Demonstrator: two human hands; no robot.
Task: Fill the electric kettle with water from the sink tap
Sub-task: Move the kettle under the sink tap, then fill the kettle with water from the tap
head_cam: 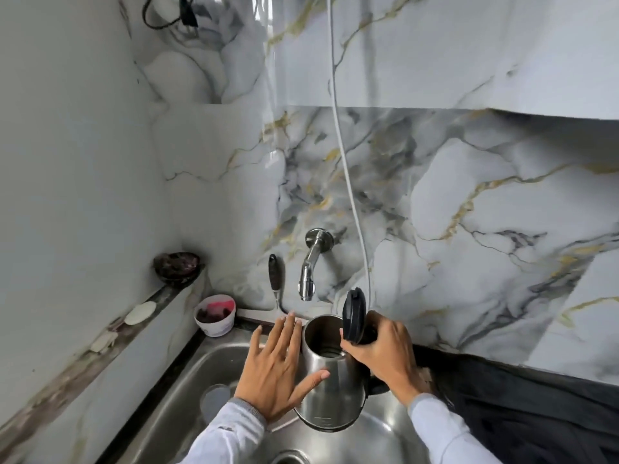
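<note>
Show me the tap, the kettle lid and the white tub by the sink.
tap [307, 281], head view, on the lower spout.
kettle lid [353, 316], head view, on the middle of the raised black lid.
white tub [216, 326], head view, on its outer wall.

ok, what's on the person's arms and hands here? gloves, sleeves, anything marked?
No gloves: the left hand and right hand are bare, and no rings or watch show. Both arms wear light grey long sleeves with ribbed knit cuffs ending at the wrists. No markings are legible.
</note>
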